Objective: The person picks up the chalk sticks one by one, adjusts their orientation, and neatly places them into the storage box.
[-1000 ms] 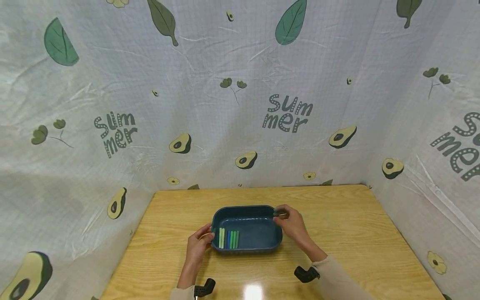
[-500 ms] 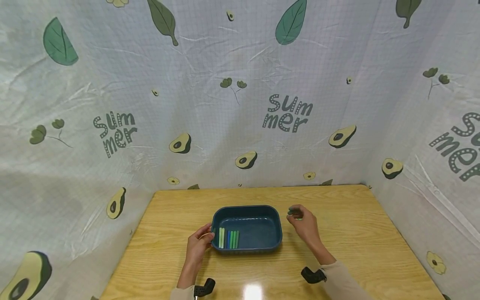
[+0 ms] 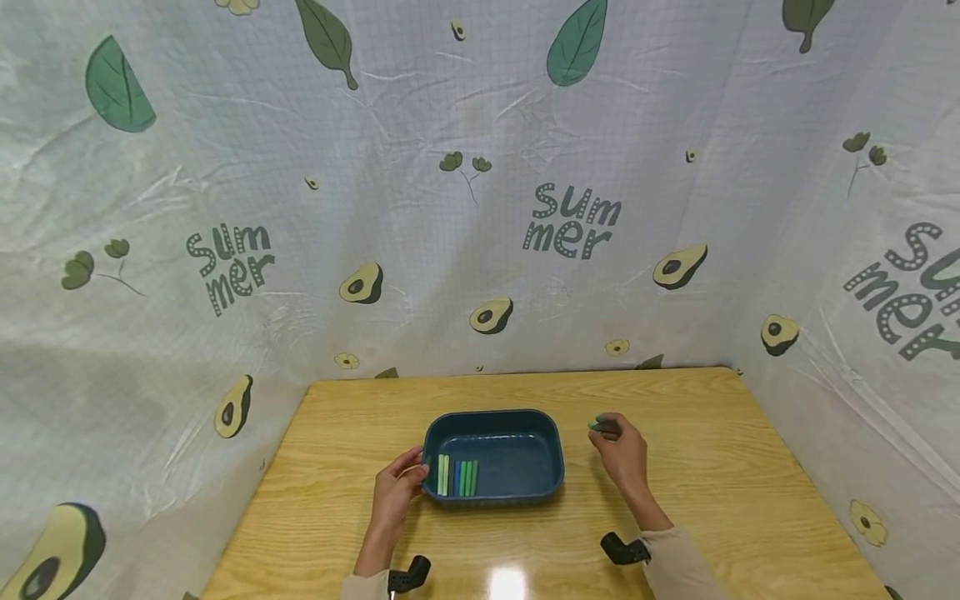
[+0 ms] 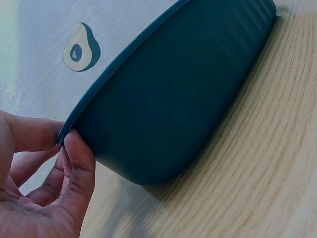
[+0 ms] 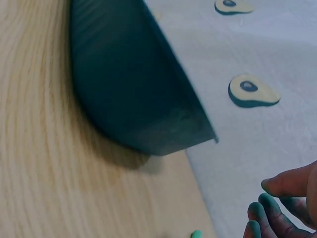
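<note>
**Tray held at one end, a green piece at the other hand**

Tray point(image 3: 493, 457) sits mid-worktop point(image 3: 712, 467), dark blue, with green and blue sticks point(image 3: 457, 477) lined up at its left end. The left hand point(image 3: 396, 490) pinches the left rim. The right hand point(image 3: 621, 450), just right of the tray, seems curled round a small green piece point(image 3: 597, 425), too small to identify. A loose pinch could let that piece drop and roll across the smooth wood.

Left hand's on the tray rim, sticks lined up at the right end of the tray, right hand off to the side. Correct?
Not quite. The head view shows the sticks at the left end of the tray, beside the left hand on the rim. The right hand is off to the side.
</note>
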The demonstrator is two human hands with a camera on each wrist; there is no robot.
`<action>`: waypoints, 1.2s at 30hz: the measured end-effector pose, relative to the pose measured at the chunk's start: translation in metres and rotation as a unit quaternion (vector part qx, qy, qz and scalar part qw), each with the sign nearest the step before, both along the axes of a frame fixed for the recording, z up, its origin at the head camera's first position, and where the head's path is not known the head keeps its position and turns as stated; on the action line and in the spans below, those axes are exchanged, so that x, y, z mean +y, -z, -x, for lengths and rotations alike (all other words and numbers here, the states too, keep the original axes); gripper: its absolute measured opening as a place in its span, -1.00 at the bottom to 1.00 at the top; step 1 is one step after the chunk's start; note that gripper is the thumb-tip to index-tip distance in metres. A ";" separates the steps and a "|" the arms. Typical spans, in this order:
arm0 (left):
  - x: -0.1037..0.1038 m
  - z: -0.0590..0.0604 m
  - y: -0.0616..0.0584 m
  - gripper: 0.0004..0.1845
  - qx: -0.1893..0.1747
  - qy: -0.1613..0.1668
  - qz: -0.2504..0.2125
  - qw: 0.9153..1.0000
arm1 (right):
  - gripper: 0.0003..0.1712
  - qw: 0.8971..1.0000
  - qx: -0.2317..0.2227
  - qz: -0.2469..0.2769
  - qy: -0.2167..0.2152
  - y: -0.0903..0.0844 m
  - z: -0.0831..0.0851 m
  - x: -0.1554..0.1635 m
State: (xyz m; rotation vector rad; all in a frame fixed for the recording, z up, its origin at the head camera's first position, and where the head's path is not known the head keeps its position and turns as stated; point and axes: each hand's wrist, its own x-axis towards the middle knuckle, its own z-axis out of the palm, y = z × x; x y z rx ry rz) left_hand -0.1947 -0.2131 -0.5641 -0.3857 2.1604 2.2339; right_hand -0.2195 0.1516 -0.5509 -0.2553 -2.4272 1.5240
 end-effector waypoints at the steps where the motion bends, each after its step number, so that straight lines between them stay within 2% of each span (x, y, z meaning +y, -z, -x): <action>1: 0.000 0.000 0.000 -0.53 0.001 0.000 0.002 1.000 | -0.62 1.000 -0.004 0.005 0.003 0.002 0.000 0.001; 3: 0.000 0.003 0.008 -0.53 0.003 -0.005 0.006 1.000 | -0.61 1.000 -0.010 0.011 0.010 0.005 0.001 0.002; 16: 0.001 0.004 0.007 -0.53 0.002 -0.012 0.008 1.000 | -0.63 0.998 -0.011 0.016 0.062 0.025 0.010 0.010; 25: 0.000 0.006 0.008 -0.52 -0.004 -0.007 0.000 1.000 | -0.65 0.996 -0.011 -0.004 0.090 0.038 0.017 0.008; 36: 0.001 0.006 0.008 -0.52 -0.003 -0.009 0.000 1.000 | -0.62 0.994 -0.019 -0.038 0.101 0.045 0.023 0.009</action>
